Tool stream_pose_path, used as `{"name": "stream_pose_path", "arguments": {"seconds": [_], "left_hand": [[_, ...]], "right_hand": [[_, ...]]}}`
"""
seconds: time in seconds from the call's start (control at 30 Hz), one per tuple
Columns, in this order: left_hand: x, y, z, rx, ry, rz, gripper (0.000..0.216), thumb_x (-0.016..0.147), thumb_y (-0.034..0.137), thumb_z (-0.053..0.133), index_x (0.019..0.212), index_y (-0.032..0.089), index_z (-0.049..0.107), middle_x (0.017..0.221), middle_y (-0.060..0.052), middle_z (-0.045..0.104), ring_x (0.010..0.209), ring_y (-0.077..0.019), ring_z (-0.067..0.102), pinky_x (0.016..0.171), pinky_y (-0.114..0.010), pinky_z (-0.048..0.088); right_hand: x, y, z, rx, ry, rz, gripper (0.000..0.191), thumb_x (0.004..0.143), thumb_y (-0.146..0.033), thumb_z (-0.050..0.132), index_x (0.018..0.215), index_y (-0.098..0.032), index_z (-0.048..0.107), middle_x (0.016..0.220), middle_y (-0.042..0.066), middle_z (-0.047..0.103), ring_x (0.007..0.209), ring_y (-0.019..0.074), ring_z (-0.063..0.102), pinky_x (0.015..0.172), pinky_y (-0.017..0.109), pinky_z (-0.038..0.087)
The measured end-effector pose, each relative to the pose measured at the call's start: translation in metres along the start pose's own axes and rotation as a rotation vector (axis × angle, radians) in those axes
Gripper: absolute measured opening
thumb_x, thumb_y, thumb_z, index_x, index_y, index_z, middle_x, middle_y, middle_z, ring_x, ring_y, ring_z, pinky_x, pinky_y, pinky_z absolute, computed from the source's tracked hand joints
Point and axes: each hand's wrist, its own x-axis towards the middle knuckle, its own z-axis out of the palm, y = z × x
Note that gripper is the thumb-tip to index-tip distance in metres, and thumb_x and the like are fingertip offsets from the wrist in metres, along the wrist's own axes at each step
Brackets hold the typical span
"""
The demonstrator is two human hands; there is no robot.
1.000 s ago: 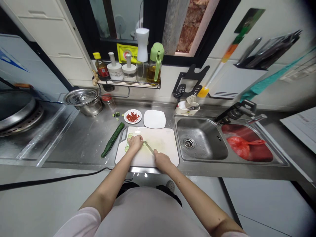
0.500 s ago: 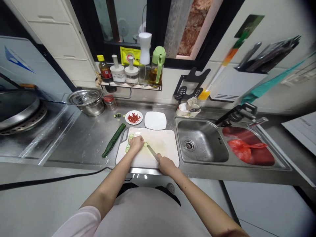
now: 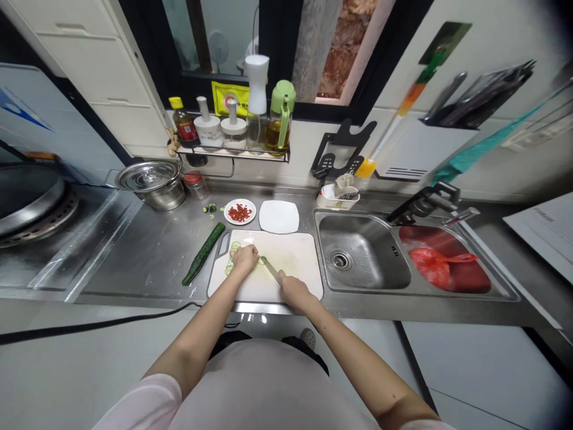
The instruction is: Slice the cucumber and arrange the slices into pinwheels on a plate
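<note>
My right hand (image 3: 295,291) is wrapped around the handle of a kitchen knife (image 3: 271,270), its blade slanting up and left over the white cutting board (image 3: 295,251). Near the blade's tip is a pale green cucumber slice (image 3: 261,261). My left hand (image 3: 244,258) is closed, with thumb and fingertips pinched at that slice's edge; the palm side is hidden. Several more cucumber slices (image 3: 235,245) lie on the board's left part, partly covered by my left hand. A whole dark green cucumber (image 3: 203,254) rests on the steel counter left of the board.
Behind the board stand a plate of chopped red chili (image 3: 240,212) and a white plate (image 3: 279,216). Cucumber trimmings (image 3: 209,208) lie beside them. A lidded steel pot (image 3: 154,185) is at the back left. To the right are a steel sink (image 3: 364,254) and a red plastic bag (image 3: 432,267).
The view has shifted slightly. The knife tip and the slice have come closer to my left fingertips. Both hands keep their grips.
</note>
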Motion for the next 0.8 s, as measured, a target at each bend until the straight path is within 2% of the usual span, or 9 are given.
{"name": "stream_pose_path", "arguments": {"seconds": [0.5, 0.8], "left_hand": [[-0.002, 0.000, 0.001, 0.002, 0.001, 0.004, 0.016, 0.078, 0.032, 0.059, 0.091, 0.028, 0.068, 0.096, -0.006, 0.073, 0.108, -0.0282, 0.058, 0.092, -0.042, 0.032], [-0.002, 0.001, -0.001, -0.010, -0.009, 0.012, 0.016, 0.080, 0.034, 0.059, 0.090, 0.027, 0.068, 0.096, -0.006, 0.073, 0.109, -0.0284, 0.058, 0.093, -0.041, 0.030]], "right_hand": [[-0.015, 0.010, 0.006, -0.031, -0.017, -0.002, 0.040, 0.086, -0.011, 0.039, 0.126, -0.015, 0.042, 0.105, 0.016, 0.067, 0.097, 0.0265, 0.065, 0.071, 0.032, 0.043], [-0.002, -0.002, -0.004, -0.029, -0.005, 0.008, 0.041, 0.086, -0.009, 0.037, 0.126, -0.016, 0.044, 0.104, 0.015, 0.067, 0.098, 0.0257, 0.066, 0.073, 0.032, 0.044]]}}
